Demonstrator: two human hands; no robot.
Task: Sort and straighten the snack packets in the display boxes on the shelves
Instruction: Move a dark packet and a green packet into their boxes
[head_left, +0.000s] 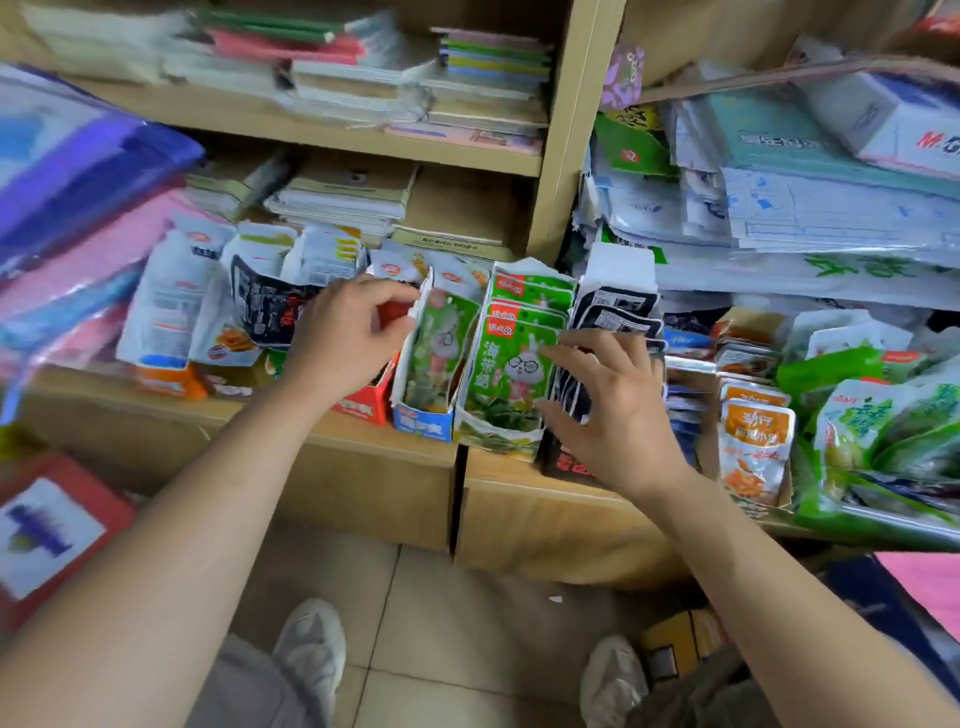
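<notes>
Shelf (363, 431): light wood-grain board, matt, smooth faces, likely laminate rather than solid timber. Green rabbit-print snack packets (506, 374): glossy plastic film, creased, catching light. Black packets (613, 312) to their right: same shiny film. Orange packets (753, 441) at near right: glossy film with a white printed panel. Blue-fronted display box (423, 426): thin printed cardboard, torn white edges showing raw paper. Notebook stacks (343, 197) on the far shelf: matt paper covers. Floor tiles (467, 649): smooth, slightly sheened ceramic. Shoes (311, 644): pale, matt fabric-like upper.
</notes>
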